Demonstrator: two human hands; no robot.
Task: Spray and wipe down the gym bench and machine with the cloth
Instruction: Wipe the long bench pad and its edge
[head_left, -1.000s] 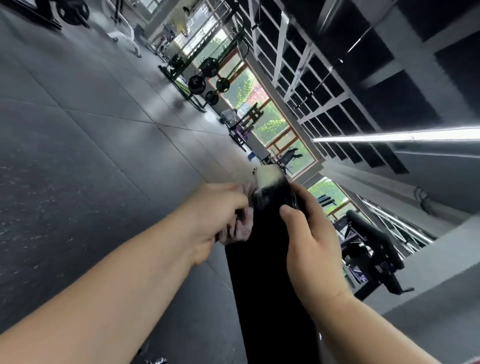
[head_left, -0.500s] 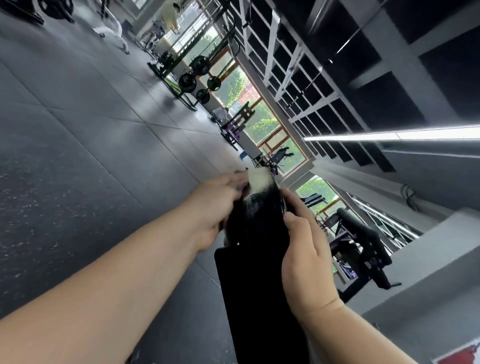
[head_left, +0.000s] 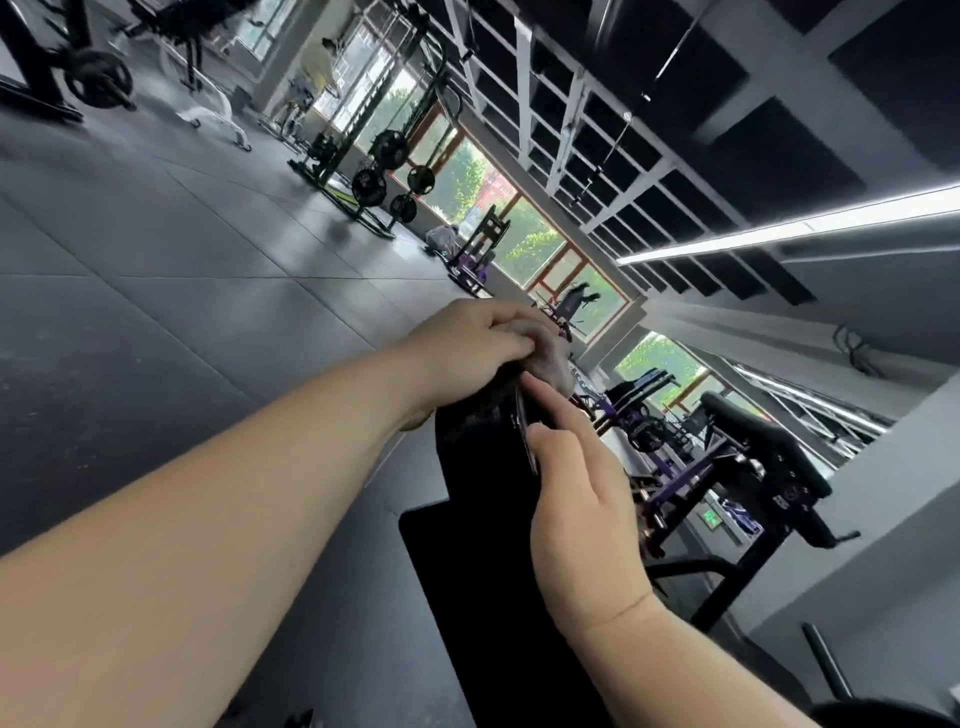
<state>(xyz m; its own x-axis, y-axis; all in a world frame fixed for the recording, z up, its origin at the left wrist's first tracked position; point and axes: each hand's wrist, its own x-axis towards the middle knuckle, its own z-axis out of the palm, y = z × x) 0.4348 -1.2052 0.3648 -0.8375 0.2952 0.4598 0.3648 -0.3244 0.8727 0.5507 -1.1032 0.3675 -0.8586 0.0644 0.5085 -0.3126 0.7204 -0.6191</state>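
Grey gym floor tilts behind. Over the black surface's far end, the left hand now curls its fingers round the cloth, covering the pale tip seen before. The right hand pinches the surface's edge. A green sign is too small to read.

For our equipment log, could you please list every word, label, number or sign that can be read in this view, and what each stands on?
Nothing here reads as words.
Green sign on the wall: too small to read.
Purple round logo and pale print on the black machine: blurred, unreadable.
Pale markings on the weight plates: blurred, unreadable.
The cloth and bench pad show no text.
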